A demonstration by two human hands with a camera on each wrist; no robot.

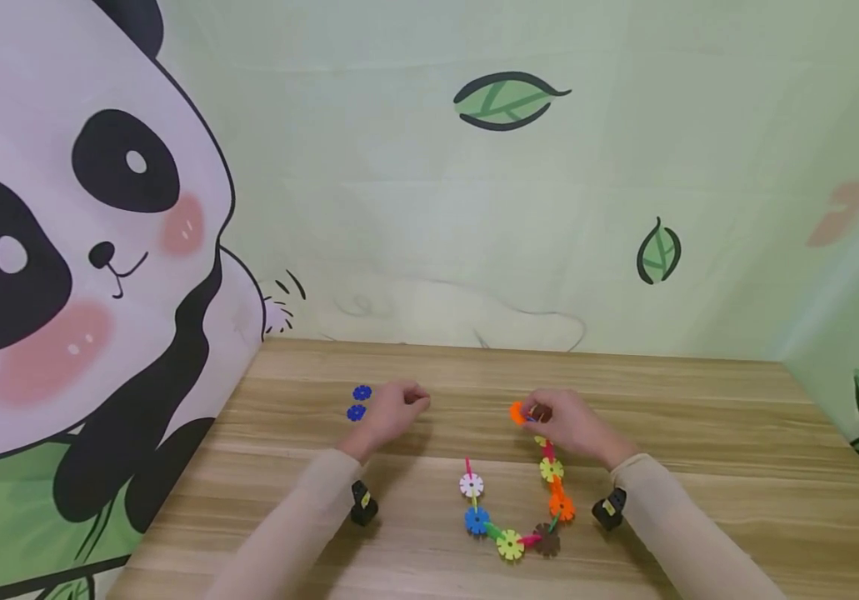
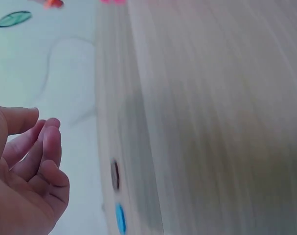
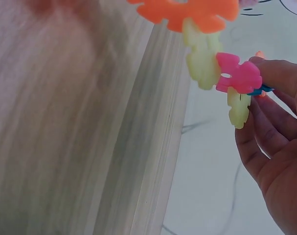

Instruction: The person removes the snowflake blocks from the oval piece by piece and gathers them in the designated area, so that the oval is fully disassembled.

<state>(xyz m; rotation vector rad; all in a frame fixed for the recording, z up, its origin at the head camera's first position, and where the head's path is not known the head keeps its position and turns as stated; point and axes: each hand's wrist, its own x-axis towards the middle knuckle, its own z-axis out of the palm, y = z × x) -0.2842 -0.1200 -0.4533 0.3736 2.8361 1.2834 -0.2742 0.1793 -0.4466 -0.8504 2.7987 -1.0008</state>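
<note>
A chain of interlocking snowflake discs (image 1: 510,545) curves in a U over the table, in white, blue, yellow, pink, brown and orange. My right hand (image 1: 560,419) pinches the chain's upper right end between thumb and fingers. An orange disc (image 1: 516,412) sticks out past the fingertips. In the right wrist view a pink disc (image 3: 240,76) and a pale yellow disc (image 3: 203,56) hang by the fingers. My left hand (image 1: 397,408) is loosely curled over the table with nothing in it, right of two loose blue discs (image 1: 357,412).
The wooden table (image 1: 714,433) runs back to a pale green wall (image 1: 369,208) with printed leaves. A large printed panda (image 1: 137,250) covers the left wall. The left wrist view shows two discs lying near the table's edge, one a bright blue disc (image 2: 120,218).
</note>
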